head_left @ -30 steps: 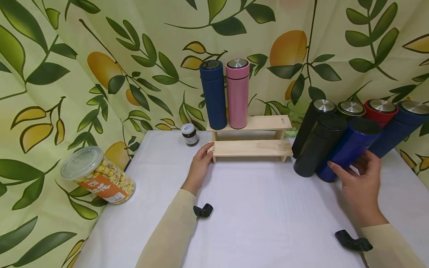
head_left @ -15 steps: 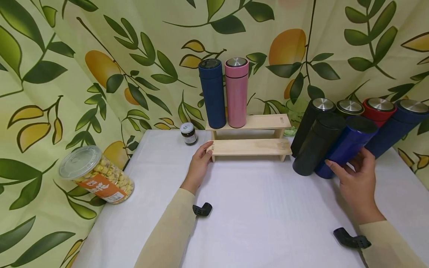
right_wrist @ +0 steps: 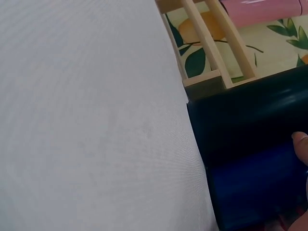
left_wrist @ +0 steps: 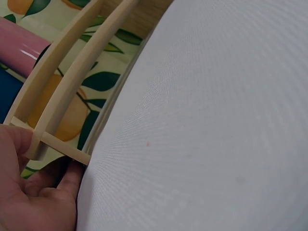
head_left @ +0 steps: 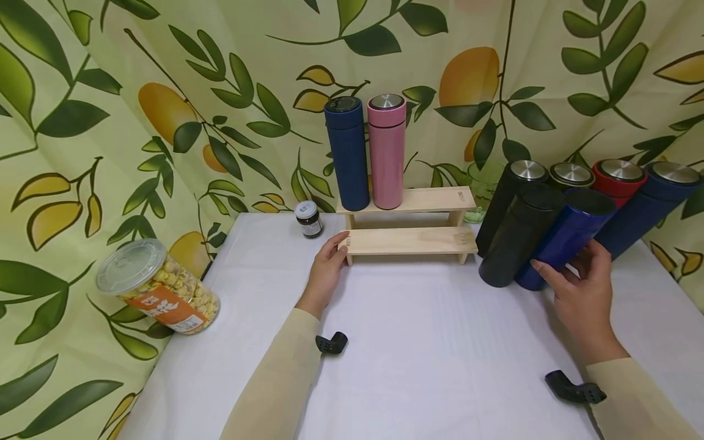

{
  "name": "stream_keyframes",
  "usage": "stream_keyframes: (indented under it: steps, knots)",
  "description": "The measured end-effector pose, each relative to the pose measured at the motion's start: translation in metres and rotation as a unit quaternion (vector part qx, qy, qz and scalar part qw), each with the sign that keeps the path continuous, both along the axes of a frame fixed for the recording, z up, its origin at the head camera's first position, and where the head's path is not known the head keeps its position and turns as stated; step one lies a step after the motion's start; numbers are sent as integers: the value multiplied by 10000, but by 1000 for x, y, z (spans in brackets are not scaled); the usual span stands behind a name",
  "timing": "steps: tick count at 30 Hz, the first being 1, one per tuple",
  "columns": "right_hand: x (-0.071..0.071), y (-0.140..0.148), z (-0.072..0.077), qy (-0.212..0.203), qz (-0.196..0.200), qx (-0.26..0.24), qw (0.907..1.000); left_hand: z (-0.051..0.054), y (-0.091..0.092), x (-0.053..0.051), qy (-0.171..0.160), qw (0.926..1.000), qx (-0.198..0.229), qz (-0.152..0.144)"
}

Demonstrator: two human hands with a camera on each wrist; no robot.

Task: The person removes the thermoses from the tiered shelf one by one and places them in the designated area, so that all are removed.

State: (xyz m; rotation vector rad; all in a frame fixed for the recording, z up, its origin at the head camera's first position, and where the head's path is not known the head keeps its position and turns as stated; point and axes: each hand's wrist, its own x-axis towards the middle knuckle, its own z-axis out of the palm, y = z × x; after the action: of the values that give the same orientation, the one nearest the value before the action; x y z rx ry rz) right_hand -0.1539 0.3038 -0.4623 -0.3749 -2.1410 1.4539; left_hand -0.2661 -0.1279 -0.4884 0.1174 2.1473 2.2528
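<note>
My left hand (head_left: 326, 269) pinches the left end of a two-step wooden rack (head_left: 412, 241); in the left wrist view the thumb (left_wrist: 17, 139) lies against one side of its end, the fingers against the other. A navy thermos (head_left: 348, 156) and a pink thermos (head_left: 387, 156) stand on the upper step. At the right, my right hand (head_left: 585, 299) holds a glossy blue thermos (head_left: 572, 235) low down, thumb in front, fingers round its right side. Close against its left stands a matte black thermos (head_left: 517, 238). In the right wrist view only part of this hand shows.
Behind the blue thermos stand another black thermos (head_left: 503, 201), a yellow-rimmed one (head_left: 572, 174), a red one (head_left: 618, 177) and a navy one (head_left: 643, 208). A green glass (head_left: 483, 183) is behind the rack. A small jar (head_left: 309, 219) and a snack tub (head_left: 165, 290) stand left.
My right hand and the blue thermos have shifted slightly left and back, nearer the black thermos. My left hand stays at the rack's end; the whole head view drifts a little.
</note>
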Motion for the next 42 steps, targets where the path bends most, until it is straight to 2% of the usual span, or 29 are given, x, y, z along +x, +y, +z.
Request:
stream_keyframes:
  steps: [14, 17, 24, 29, 32, 36, 38, 41, 42]
  knots:
    - [-1, 1, -2, 45, -20, 68, 10000, 0, -1, 0, 46, 10000, 21, -42]
    - [0, 0, 0, 169, -57, -10, 9998, 0, -1, 0, 81, 9999, 13, -58]
    - [2, 0, 4, 691, -361, -292, 9965, -1, -1, -1, 129, 9998, 145, -107]
    - [4, 1, 5, 1224, -464, -411, 9905, 0, -1, 0, 106, 9998, 121, -116]
    - [6, 1, 9, 1620, -403, -599, 9842, 0, -1, 0, 94, 9998, 110, -113]
    - [9, 2, 16, 2272, -135, -1077, 9678, -1, -1, -1, 79, 9998, 100, -118]
    - [11, 1, 19, 2383, -88, -1022, 9657, -1, -1, -1, 72, 9999, 99, -122]
    - [13, 0, 24, 2332, -147, -651, 9701, 0, -1, 0, 67, 9999, 84, -122]
    - [14, -1, 26, 2393, -106, -676, 9685, 0, -1, 0, 66, 9999, 69, -122]
